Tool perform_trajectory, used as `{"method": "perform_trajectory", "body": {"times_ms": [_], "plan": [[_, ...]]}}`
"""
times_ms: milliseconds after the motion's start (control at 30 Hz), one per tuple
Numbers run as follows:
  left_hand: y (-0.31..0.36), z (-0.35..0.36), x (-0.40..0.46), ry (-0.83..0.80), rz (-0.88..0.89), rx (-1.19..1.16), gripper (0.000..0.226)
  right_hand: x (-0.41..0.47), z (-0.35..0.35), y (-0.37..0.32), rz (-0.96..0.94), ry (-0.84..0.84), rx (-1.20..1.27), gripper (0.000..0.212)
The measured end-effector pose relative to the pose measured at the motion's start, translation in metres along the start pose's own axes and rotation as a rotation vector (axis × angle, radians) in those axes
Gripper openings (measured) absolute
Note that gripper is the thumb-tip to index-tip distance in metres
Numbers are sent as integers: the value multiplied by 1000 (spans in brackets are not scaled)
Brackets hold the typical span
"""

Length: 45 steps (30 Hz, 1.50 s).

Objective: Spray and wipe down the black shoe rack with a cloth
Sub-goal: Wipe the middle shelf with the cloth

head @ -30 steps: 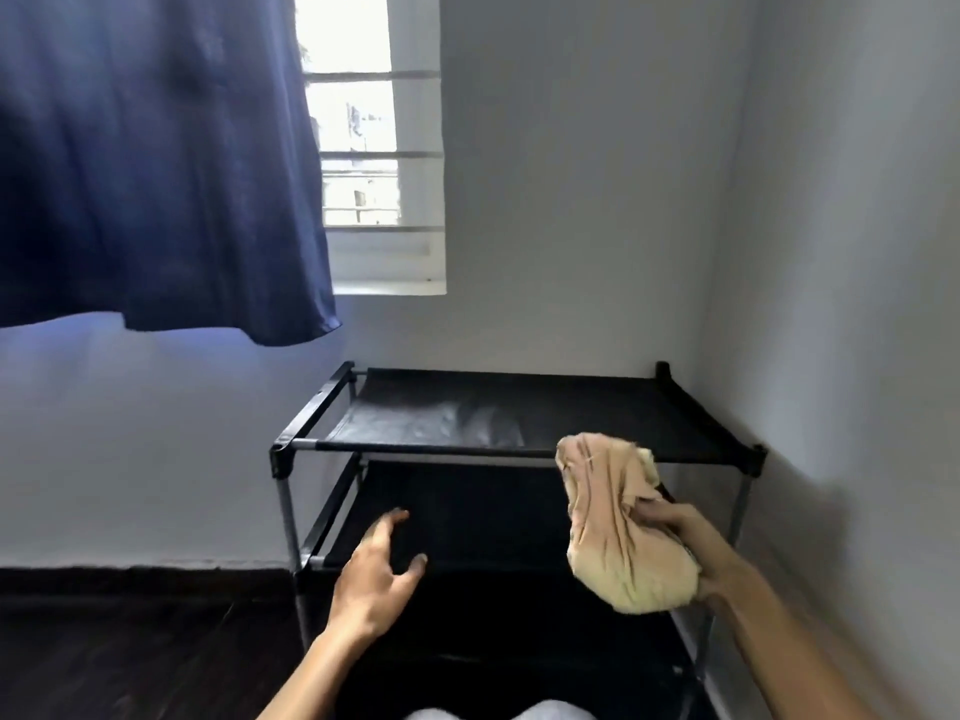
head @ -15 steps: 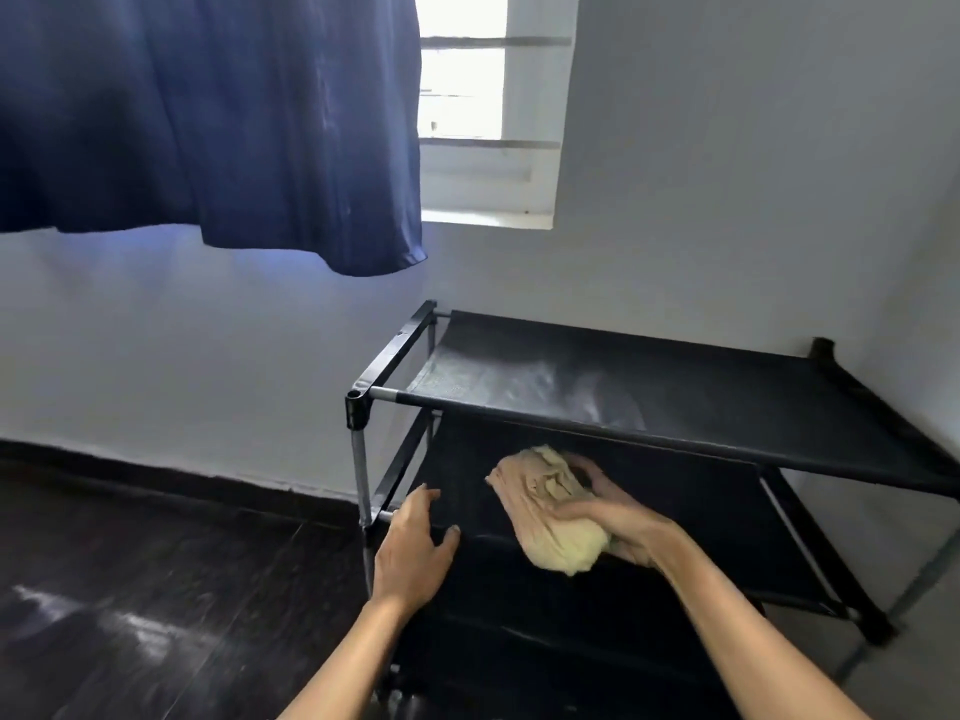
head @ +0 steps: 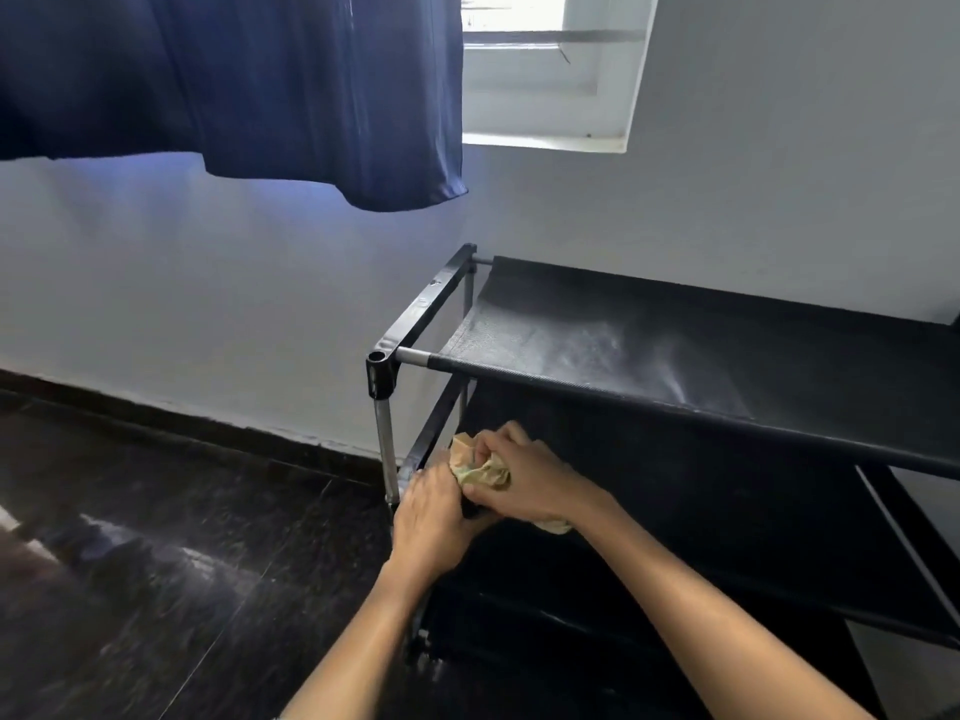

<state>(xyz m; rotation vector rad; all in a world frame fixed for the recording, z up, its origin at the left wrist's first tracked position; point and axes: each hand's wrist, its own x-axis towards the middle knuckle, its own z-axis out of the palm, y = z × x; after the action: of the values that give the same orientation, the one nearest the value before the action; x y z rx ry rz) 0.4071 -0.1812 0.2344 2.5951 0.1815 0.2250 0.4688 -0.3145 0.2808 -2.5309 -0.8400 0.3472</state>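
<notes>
Nearest, at six o'clock, two bare forearms reaching up toward the centre. Left hand, a moment ago resting open on the lower shelf's front edge, now drawn in against the cloth, fingers curled at its near side beside the rack's front-left post; whether actually pinching fabric, cannot tell. Right hand, half a second back holding the bundle mid-shelf, now shifted toward nine o'clock, fingers curled over and gripping the cloth from above.

Judging by that shift: wiping carried to the left end of the second tier, probably working the corner and side rail, with the top tier seemingly done and the lower tiers not yet reached.

Cloth: pale beige, crumpled into a small wad, mostly hidden under the fingers, one tail poking out beneath the right wrist.

Farther, toward two o'clock, the black shoe rack: dark fabric shelves on metal tubes with black plastic corner joints, top shelf showing a greyish damp-looking sheen.

Beyond, at eleven o'clock, a navy curtain; at twelve, a window.
</notes>
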Motion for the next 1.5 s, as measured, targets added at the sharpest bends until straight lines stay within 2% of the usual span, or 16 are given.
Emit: {"method": "perform_trajectory", "body": {"times_ms": [67,167,267,400,467,600,667,800,867,967,1100,1267,1367,1433,1500], "plan": [[0,2,-1,-2,10,24,99,1,9,4,-24,5,-8,35],[6,-1,-2,92,-26,-261,123,1,11,2,8,36,-97,35],[10,-1,-3,173,-27,-423,127,3,15,-3,-11,141,-175,36],[7,4,2,155,-58,-437,140,31,5,8,2,153,-288,68],[10,3,2,121,-85,-421,140,57,0,19,67,188,-325,69],[14,-2,1,74,-108,-415,135,87,-7,18,233,295,-260,55],[14,-3,1,60,-104,-397,133,78,-12,8,159,240,-256,51],[15,-3,0,48,-111,-493,133,24,-21,-8,13,-114,-97,58],[9,3,2,75,-104,-487,139,9,-19,-9,-5,-143,-107,59],[5,5,2,74,-79,-440,141,6,-8,-9,25,-23,-109,60],[12,-1,3,52,-95,-378,131,17,10,-8,31,141,-207,63],[16,0,4,39,-102,-369,130,46,17,1,91,265,-312,64],[16,-1,4,18,-107,-362,128,77,12,10,190,382,-331,52],[17,-3,3,4,-111,-382,129,96,5,16,286,463,-224,36],[17,-4,4,-6,-113,-393,130,108,1,22,346,447,-108,31]]}}
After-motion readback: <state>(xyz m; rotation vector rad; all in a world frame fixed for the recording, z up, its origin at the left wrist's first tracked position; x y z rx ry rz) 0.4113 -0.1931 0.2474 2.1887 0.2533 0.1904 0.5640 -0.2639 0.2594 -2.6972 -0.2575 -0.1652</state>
